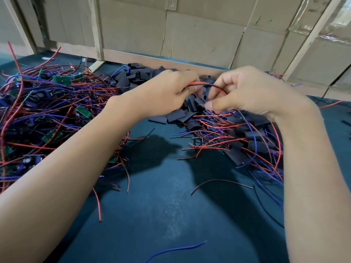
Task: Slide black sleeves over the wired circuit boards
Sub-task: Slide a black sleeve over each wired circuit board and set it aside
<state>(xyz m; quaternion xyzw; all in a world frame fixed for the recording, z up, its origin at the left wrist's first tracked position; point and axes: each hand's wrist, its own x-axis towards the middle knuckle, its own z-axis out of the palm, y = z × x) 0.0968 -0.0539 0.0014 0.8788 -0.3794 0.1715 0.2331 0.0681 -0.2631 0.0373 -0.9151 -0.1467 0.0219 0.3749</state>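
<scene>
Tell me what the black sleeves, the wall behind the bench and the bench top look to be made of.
Black sleeves: thin matte tubing, probably plastic heat-shrink; they lie flattened and creased.
Wall: brown corrugated cardboard boxes, judging by seams, dents and clear tape.
Bench top: dark teal mat, possibly rubber or vinyl; a dull sheen with scuffs.

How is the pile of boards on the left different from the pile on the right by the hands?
The left pile shows bare green circuit boards tangled in long red and blue wires. In the right pile no green boards show; black sleeves lie among its wires. The left pile is bigger and lies untouched; the right pile sits just under the right hand. The left hand and the right hand hold a red and black wire pair. Both piles rest on the dark green table.
</scene>
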